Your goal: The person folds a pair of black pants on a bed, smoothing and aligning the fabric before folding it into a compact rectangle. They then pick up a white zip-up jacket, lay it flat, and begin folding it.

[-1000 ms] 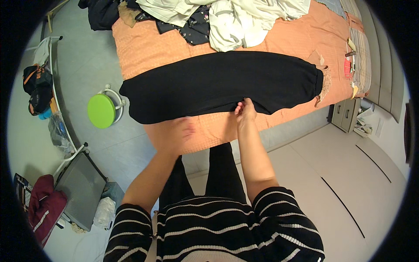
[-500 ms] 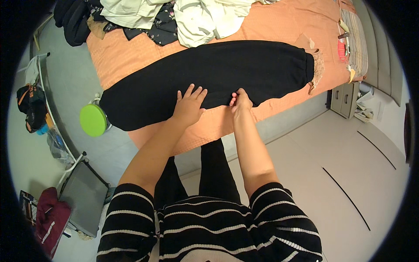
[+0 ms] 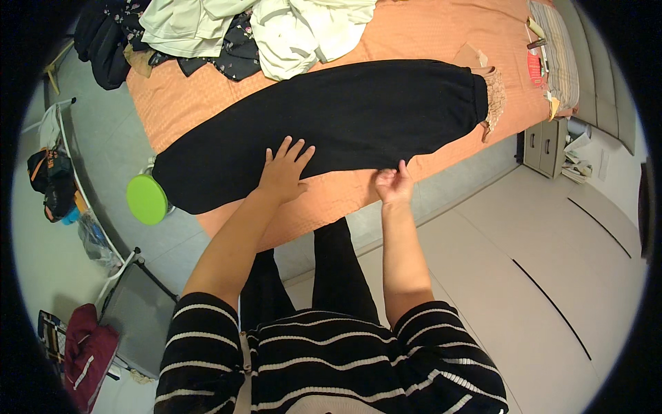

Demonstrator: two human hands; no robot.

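Observation:
A pair of black pants (image 3: pixel 324 117), folded lengthwise, lies across the bed, its banded end at the right and its wide end reaching past the bed's left edge. My left hand (image 3: pixel 285 171) rests on the near part of the fabric, palm down with fingers spread. At the near edge, right of the middle, my right hand (image 3: pixel 395 185) is turned palm up with curled fingers. Its thumb meets the pants' edge and appears to pinch it; the exact contact is partly hidden.
White clothes (image 3: pixel 310 34) and a dark floral garment (image 3: pixel 238 52) are heaped at the bed's far left. A beige lacy garment (image 3: pixel 495 100) shows beyond the banded end. A green round stool (image 3: pixel 147 199) stands beside the bed, and a drawer cabinet (image 3: pixel 543 147) at the right.
My right hand has moved right along the near edge and turned palm up. My left hand has shifted slightly left, still flat on the pants. The whole view has shifted a little.

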